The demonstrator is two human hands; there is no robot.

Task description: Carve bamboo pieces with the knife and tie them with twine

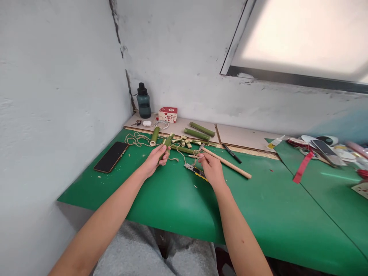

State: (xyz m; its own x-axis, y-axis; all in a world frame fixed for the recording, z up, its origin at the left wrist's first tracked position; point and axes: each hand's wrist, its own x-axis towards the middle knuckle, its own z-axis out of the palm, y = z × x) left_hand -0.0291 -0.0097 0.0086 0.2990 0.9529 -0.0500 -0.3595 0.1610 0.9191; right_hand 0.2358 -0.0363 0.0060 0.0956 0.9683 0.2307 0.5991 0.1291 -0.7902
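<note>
Two hands work mid-frame: left hand [155, 159] clamped round a short bamboo piece [166, 145], light, stiff, smooth; right hand [211, 168] pinches thin cord [195, 154].

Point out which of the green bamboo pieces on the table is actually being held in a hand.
The short bamboo piece in the left hand. The others lie loose: one by the twine, two on the pale board behind.

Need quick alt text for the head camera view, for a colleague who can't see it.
The left hand grips a short green bamboo piece while the right hand pinches twine beside it, over a green mat. A utility knife, a wooden stick, more bamboo and a phone lie around them.
</note>
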